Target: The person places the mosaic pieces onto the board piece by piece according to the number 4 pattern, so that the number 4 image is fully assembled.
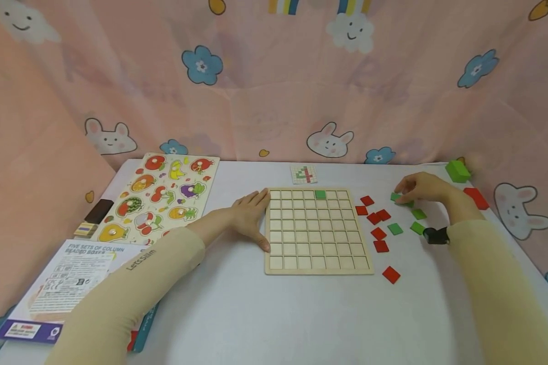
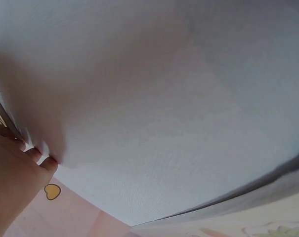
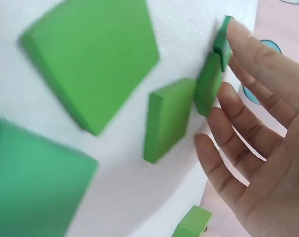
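On the table lies a wooden grid board [image 1: 319,274] with one green tile [image 1: 320,194] in its top row. My left hand [image 1: 250,218] rests along the board's left edge, fingers straight and thumb spread toward the lower part of that edge. Beyond the board's right side, my right hand [image 1: 422,188] pinches a green square tile [image 3: 222,43] between thumb and index finger; its other fingers curve loosely. Beneath and beside that tile is another green tile [image 3: 208,84]. More green tiles [image 1: 395,229] lie nearer me, below the right hand.
Several red tiles [image 1: 378,233] are scattered right of the board. Behind it stands a small pattern card [image 1: 304,175]. Green [image 1: 458,172] and red blocks [image 1: 476,198] sit at the far right. A fruit puzzle board [image 1: 157,195] and a box [image 1: 68,279] occupy the left.
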Demonstrator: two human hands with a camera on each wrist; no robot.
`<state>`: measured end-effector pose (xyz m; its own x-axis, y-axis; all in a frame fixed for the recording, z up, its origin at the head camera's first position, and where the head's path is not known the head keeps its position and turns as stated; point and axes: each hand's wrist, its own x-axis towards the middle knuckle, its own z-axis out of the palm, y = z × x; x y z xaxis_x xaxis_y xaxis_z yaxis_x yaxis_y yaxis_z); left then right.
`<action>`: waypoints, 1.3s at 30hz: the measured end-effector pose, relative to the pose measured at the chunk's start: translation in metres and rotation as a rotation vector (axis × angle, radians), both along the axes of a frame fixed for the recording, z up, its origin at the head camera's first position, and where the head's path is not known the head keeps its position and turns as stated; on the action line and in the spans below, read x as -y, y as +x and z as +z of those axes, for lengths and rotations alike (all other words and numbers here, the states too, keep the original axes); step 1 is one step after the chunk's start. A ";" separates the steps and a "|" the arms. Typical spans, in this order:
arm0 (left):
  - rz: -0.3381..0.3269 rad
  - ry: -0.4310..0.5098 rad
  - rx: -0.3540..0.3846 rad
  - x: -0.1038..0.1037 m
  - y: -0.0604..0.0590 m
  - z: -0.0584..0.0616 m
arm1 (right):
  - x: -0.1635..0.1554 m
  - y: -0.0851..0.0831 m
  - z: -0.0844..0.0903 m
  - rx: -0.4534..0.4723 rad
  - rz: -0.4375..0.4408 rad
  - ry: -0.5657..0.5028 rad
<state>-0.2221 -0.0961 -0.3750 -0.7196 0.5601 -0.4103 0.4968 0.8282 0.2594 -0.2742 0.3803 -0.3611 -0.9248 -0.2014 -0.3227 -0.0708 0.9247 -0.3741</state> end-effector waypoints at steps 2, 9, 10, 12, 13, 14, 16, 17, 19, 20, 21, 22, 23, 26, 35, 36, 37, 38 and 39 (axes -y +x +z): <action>0.002 0.002 0.000 0.000 0.000 0.000 | 0.001 -0.001 -0.002 -0.009 -0.009 -0.002; 0.008 -0.002 -0.002 0.000 0.000 -0.001 | 0.032 -0.009 0.000 -0.117 -0.013 -0.049; 0.010 -0.003 -0.002 0.000 0.000 -0.001 | 0.040 -0.009 0.001 -0.149 0.003 -0.066; 0.011 -0.003 -0.002 -0.001 0.000 -0.002 | 0.060 -0.009 0.002 -0.208 0.039 -0.103; 0.012 -0.002 -0.002 -0.001 -0.001 -0.002 | 0.071 -0.009 0.003 -0.232 0.068 -0.123; 0.013 -0.001 -0.001 0.000 -0.001 -0.002 | 0.083 -0.008 0.003 -0.247 0.090 -0.147; 0.013 0.004 -0.001 0.000 -0.001 -0.003 | 0.106 -0.006 0.003 -0.251 0.137 -0.197; 0.011 0.007 -0.001 0.000 -0.001 -0.003 | 0.117 -0.005 0.003 -0.245 0.154 -0.220; 0.009 0.012 -0.001 0.000 -0.001 -0.003 | 0.138 -0.001 0.003 -0.218 0.196 -0.262; 0.009 0.013 -0.002 0.000 -0.001 -0.003 | 0.148 0.000 0.003 -0.199 0.208 -0.278; 0.009 0.013 -0.004 0.000 -0.001 -0.003 | 0.158 0.001 0.003 -0.183 0.223 -0.291; 0.008 0.010 -0.005 0.001 0.000 -0.003 | 0.166 0.002 0.004 -0.170 0.246 -0.305; 0.007 0.010 -0.006 0.001 0.000 -0.003 | 0.173 0.003 0.004 -0.164 0.261 -0.308; 0.008 0.003 -0.008 0.000 0.000 -0.003 | 0.189 0.005 0.004 -0.156 0.299 -0.299; 0.008 0.000 -0.005 0.000 0.000 -0.003 | 0.204 0.009 -0.003 -0.151 0.329 -0.242; 0.008 -0.001 -0.005 0.000 0.000 -0.002 | 0.205 0.010 -0.003 -0.161 0.335 -0.236; 0.009 -0.001 -0.005 0.000 0.000 -0.002 | 0.205 0.010 -0.004 -0.169 0.339 -0.229; 0.009 -0.002 -0.005 0.000 0.000 -0.002 | 0.206 0.010 -0.004 -0.178 0.347 -0.217; 0.009 -0.003 -0.005 0.000 0.000 -0.002 | 0.206 0.011 -0.003 -0.183 0.351 -0.205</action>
<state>-0.2219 -0.0959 -0.3772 -0.7266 0.5523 -0.4087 0.4905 0.8335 0.2544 -0.2637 0.1745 -0.3646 -0.8269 -0.5566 -0.0806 -0.4497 0.7405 -0.4995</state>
